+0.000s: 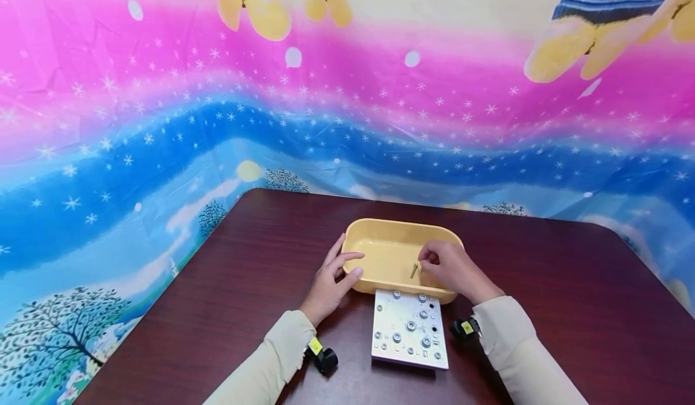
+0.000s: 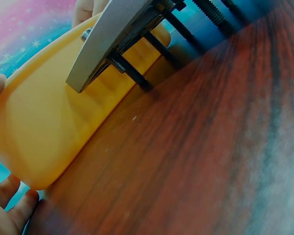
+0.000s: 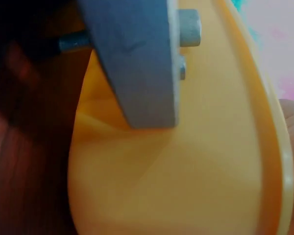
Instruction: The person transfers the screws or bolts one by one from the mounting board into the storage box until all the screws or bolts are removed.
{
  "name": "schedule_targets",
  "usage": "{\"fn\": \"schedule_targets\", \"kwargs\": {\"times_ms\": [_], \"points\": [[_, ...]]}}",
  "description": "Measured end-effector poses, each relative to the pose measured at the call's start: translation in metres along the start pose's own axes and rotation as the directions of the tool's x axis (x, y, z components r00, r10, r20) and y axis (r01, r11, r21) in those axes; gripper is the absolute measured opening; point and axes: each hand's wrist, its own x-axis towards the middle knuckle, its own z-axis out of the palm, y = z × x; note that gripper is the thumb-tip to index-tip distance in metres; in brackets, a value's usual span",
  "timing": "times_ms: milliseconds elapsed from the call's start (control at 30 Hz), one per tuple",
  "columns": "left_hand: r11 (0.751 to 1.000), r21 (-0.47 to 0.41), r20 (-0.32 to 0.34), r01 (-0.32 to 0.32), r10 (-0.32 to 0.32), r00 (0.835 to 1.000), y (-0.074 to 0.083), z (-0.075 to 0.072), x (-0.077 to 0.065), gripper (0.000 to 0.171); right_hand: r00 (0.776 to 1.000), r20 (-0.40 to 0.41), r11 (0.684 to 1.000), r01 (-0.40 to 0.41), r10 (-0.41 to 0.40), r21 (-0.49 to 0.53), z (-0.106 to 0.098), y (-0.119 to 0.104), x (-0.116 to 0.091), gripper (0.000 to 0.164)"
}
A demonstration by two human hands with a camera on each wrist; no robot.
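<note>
A shallow yellow plastic tray (image 1: 374,283) lies on the table. My left hand (image 1: 332,281) holds its left end, fingers over the rim and along the outside; in the left wrist view fingertips (image 2: 24,205) meet its lower corner. My right hand (image 1: 447,266) reaches inside over the right end, thumb and fingers bent together in a pinch at a small screw, mostly hidden by the fingertips. Beside them a brass-coloured screw (image 1: 414,271) lies on the tray floor. Close in front of the tray stands a silver metal plate (image 1: 391,314) with several socket-head screws of different sizes.
Threaded screw shanks (image 2: 159,46) stick out below the plate, raising it off the dark wooden table (image 1: 260,260). Black wrist cameras (image 1: 326,360) sit beside both cuffs, near the plate's sides. A printed cloth (image 1: 347,127) hangs behind the table.
</note>
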Motion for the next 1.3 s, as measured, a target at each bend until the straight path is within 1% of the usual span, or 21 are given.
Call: {"fn": "schedule_targets", "kwargs": {"times_ms": [133, 200, 333, 533, 800, 1067, 1167, 1300], "points": [[1.000, -0.010, 0.009, 0.011, -0.010, 1.000, 0.020, -0.001, -0.004, 0.032, 0.999, 0.033, 1.000, -0.030, 0.030, -0.008, 0.004, 0.000, 0.002, 0.003], [1.000, -0.010, 0.017, 0.014, -0.014, 1.000, 0.022, -0.001, -0.004, 0.032, 0.998, 0.038, 0.999, -0.042, 0.042, -0.014, 0.006, 0.000, 0.001, 0.004], [1.000, -0.007, 0.028, 0.010, -0.009, 1.000, 0.020, -0.002, -0.002, 0.034, 0.996, 0.051, 0.998, -0.069, 0.069, 0.003, 0.008, -0.001, 0.001, 0.002], [1.000, 0.002, 0.010, -0.017, 0.017, 1.000, 0.020, -0.004, -0.001, 0.031, 0.994, 0.031, 0.994, -0.106, 0.105, 0.022, 0.010, -0.002, 0.002, 0.004], [1.000, 0.017, -0.001, -0.013, 0.013, 1.000, 0.021, -0.004, -0.002, 0.029, 0.995, 0.016, 0.995, -0.102, 0.102, -0.004, 0.010, -0.004, 0.003, 0.007], [1.000, -0.006, 0.021, -0.011, 0.011, 1.000, 0.024, -0.004, -0.003, 0.029, 0.995, 0.013, 0.995, -0.097, 0.097, -0.006, 0.010, -0.002, 0.003, 0.008], [1.000, -0.021, 0.022, -0.014, 0.014, 1.000, 0.020, -0.003, -0.003, 0.030, 0.995, 0.018, 0.995, -0.102, 0.102, 0.002, 0.011, -0.001, 0.002, 0.007], [1.000, -0.020, 0.009, -0.021, 0.021, 1.000, 0.004, 0.000, 0.000, 0.033, 0.994, 0.019, 0.995, -0.104, 0.104, -0.002, 0.011, 0.000, 0.002, 0.008]]}}
